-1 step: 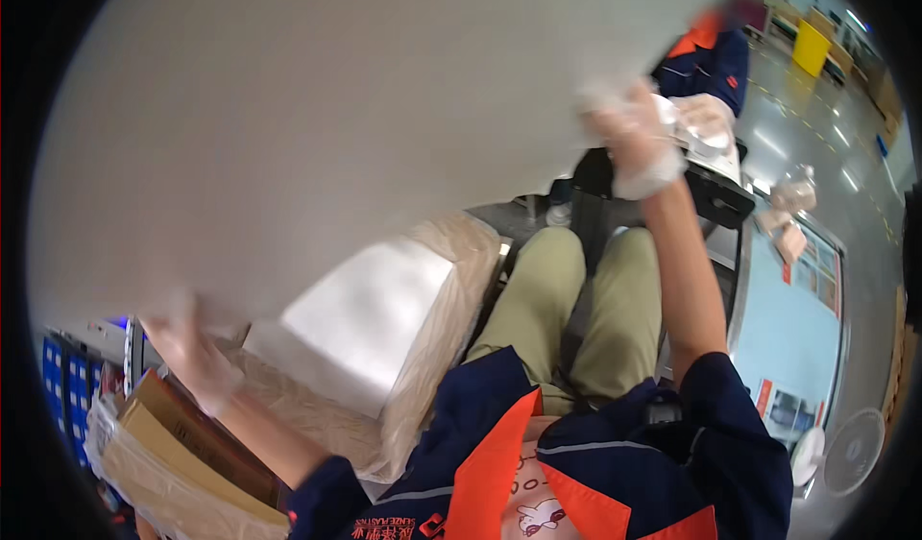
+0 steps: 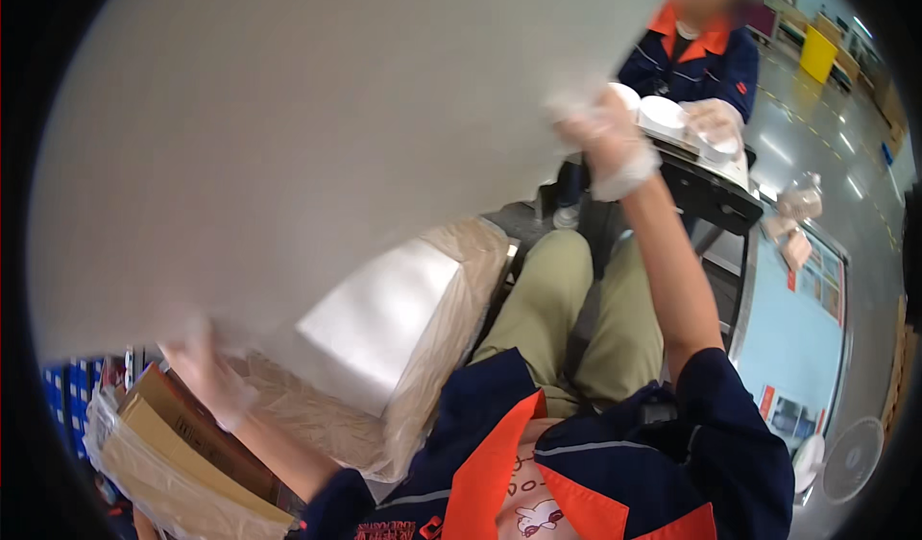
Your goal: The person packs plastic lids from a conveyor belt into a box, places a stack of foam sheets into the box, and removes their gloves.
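Note:
A large, thin, pale grey-white sheet [image 2: 317,146] fills the upper left and hides much of what lies beyond. My gloved left hand [image 2: 209,372] pinches its lower-left edge. At its right edge, my gloved right hand [image 2: 610,142] is closed on it, slightly blurred. Under the raised sheet, to the left of my knees, stands a box lined with crinkled clear plastic [image 2: 468,276]. Inside the liner lies a flat white sheet [image 2: 379,324], partly covered from view by the one I hold.
At the upper right a co-worker's gloved hand [image 2: 713,122] touches one of several round white pieces [image 2: 663,115] on a dark-edged bench [image 2: 706,199]. A pale blue board [image 2: 768,319] stands to the right. A plastic-wrapped cardboard box [image 2: 178,458] is at lower left, near blue bins [image 2: 67,396].
My right hand and the sheet's right edge have shifted left, uncovering more of the co-worker and the white pieces. My left hand has moved slightly down and right.

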Demonstrator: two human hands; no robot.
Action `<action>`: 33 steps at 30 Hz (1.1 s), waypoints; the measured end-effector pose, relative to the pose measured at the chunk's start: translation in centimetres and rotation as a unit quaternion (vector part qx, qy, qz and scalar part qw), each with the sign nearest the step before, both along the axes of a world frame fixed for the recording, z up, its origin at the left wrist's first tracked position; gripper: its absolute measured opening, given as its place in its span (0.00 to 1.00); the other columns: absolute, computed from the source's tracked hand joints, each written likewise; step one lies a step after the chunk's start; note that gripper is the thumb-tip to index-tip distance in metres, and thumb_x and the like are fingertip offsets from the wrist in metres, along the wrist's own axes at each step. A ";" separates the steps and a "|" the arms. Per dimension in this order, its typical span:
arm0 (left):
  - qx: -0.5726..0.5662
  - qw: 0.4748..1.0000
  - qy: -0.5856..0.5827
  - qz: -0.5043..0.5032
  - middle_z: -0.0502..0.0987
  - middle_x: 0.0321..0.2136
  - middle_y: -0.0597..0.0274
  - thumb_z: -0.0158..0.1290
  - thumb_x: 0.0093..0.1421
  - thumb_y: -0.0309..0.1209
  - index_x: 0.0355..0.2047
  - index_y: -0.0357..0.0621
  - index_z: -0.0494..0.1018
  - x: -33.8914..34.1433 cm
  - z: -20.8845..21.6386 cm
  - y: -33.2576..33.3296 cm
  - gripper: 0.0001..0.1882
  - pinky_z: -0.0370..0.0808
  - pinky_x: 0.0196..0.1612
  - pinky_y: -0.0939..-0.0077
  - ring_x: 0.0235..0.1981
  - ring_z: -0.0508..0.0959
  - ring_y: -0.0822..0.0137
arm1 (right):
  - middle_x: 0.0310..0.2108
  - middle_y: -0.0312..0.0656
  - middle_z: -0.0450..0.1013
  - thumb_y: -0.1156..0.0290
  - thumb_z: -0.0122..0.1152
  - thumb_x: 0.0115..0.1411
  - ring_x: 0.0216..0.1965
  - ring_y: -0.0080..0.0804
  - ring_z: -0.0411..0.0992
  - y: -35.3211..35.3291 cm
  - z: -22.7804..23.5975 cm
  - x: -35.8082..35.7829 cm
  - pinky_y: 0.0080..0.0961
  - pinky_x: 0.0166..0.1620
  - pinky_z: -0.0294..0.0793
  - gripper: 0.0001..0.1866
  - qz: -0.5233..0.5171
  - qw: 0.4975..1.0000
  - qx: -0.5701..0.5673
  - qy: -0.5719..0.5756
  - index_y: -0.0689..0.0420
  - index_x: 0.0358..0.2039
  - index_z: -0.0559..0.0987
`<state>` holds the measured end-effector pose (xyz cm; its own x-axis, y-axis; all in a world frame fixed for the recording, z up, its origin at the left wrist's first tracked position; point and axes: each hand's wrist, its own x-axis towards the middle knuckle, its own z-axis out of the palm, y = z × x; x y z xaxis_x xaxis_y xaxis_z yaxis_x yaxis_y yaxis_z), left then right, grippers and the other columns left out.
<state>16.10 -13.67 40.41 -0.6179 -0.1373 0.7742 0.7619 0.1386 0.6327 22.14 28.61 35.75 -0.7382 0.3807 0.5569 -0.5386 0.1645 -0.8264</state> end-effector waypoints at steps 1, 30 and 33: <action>-0.006 0.998 -0.052 0.027 0.67 0.43 0.55 0.52 0.49 0.28 0.48 0.33 0.61 0.2 -2.4 -2.7 0.26 0.62 0.50 0.70 0.44 0.68 0.65 | 0.39 0.42 0.69 0.71 0.59 0.48 0.38 0.28 0.69 -0.9 -0.7 -2.5 0.25 0.40 0.71 0.28 0.081 0.996 0.006 0.034 0.61 0.49 0.62; 0.085 0.974 -0.210 0.030 0.67 0.45 0.56 0.52 0.52 0.29 0.50 0.32 0.60 2.7 -12.2 -10.6 0.26 0.65 0.48 0.72 0.44 0.69 0.65 | 0.41 0.45 0.69 0.57 0.71 0.37 0.44 0.33 0.67 -15.3 -3.7 -22.2 0.27 0.49 0.64 0.39 0.160 0.987 0.009 -0.035 0.62 0.47 0.65; 0.110 0.962 -0.232 0.090 0.67 0.46 0.57 0.52 0.52 0.26 0.51 0.33 0.60 0.3 -14.1 -10.8 0.26 0.65 0.48 0.72 0.43 0.69 0.65 | 0.49 0.50 0.63 0.54 0.73 0.32 0.50 0.39 0.62 -15.8 -6.2 -24.8 0.28 0.54 0.59 0.54 0.167 0.982 0.084 -0.037 0.61 0.56 0.55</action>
<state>16.41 -24.50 26.36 -0.8405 -0.4036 0.3615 0.3669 0.0669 0.9279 -2.63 12.79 29.59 -0.8475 0.0174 0.5306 -0.5246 0.1256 -0.8420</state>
